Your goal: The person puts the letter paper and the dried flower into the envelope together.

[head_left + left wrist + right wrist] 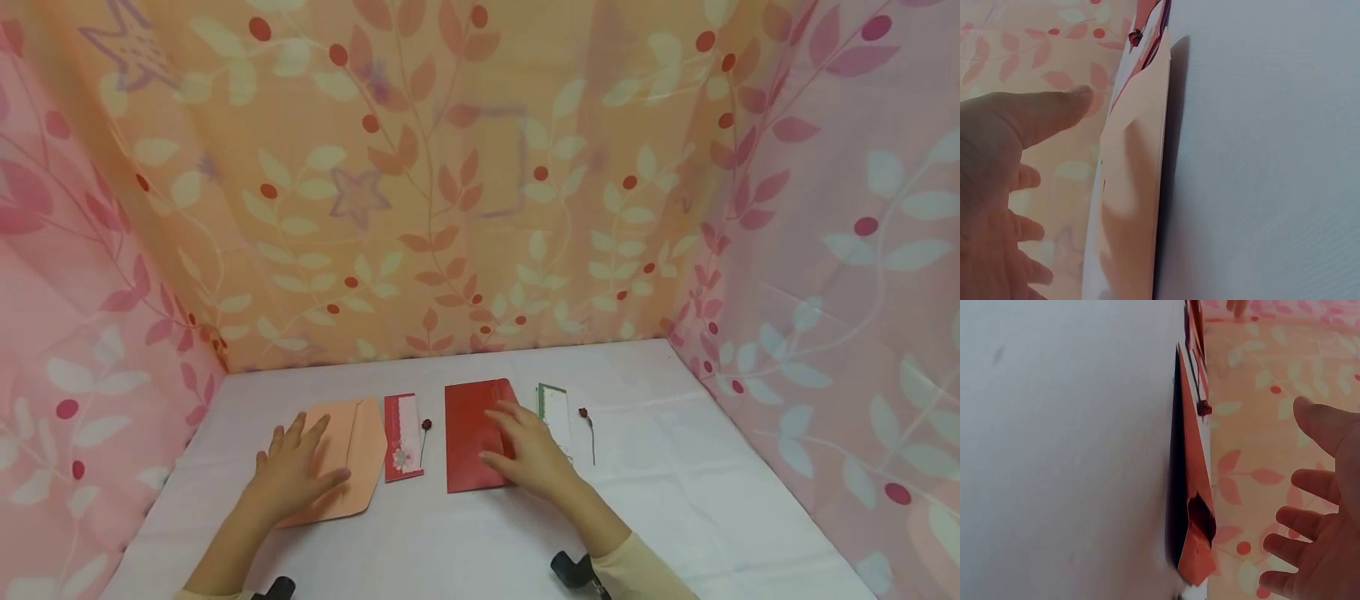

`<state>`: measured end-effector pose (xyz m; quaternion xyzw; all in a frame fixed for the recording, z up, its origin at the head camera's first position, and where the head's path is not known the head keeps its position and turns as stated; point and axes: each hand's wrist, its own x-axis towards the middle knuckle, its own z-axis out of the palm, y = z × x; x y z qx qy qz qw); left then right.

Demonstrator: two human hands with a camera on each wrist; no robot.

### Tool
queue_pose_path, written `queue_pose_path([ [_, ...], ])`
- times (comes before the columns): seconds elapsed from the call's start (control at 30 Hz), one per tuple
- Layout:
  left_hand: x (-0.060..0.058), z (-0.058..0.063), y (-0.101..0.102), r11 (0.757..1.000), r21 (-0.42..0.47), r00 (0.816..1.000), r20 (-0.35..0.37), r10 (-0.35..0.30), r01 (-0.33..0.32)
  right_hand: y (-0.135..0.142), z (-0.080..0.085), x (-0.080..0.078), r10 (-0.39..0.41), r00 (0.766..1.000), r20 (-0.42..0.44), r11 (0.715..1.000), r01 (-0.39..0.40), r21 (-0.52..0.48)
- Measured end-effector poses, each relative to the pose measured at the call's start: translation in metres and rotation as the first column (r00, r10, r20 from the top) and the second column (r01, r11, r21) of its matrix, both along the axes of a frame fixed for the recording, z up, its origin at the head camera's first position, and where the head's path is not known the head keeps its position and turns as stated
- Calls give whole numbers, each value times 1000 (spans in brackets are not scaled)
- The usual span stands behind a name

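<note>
My left hand (288,477) is over a peach envelope (365,454), its fingers spread and relaxed. In the left wrist view a gap shows between the thumb (1054,115) and the envelope. Over a red envelope (467,442) hovers my right hand (534,450), fingers loosely bent and holding nothing. The right wrist view shows this envelope edge-on, its flap end (1199,550) gaping a little. Between the two envelopes lie a pink card with a white floral panel (406,429) and a small dried red rose (427,425) on a thin stem.
Right of the red envelope lie a green-edged white card (556,408), partly behind my right hand, and another dried rose (583,413). Everything rests on a white-covered table (450,546). Floral curtains (427,275) enclose the back and both sides. Black camera mounts (572,571) are at the wrists.
</note>
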<state>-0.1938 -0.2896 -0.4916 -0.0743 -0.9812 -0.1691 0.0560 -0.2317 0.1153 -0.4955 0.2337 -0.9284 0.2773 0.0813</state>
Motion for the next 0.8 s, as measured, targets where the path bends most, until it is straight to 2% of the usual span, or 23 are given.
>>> queue_pose_path([
  [0.17,-3,-8,2,999,10,997,64,34,-35,-20,2,-2,15,999,47,1000,-14,-22],
  [0.3,-6,-13,4,999,6,996,83,37,-37,-35,1,-3,33,996,84,999,-30,-31],
  [0.57,-4,-10,7,999,11,995,91,31,-33,-74,-2,-5,78,992,99,997,-77,-12],
  [0.8,-5,-12,8,999,4,995,94,46,-46,-109,-2,-7,116,989,92,993,-114,-21],
])
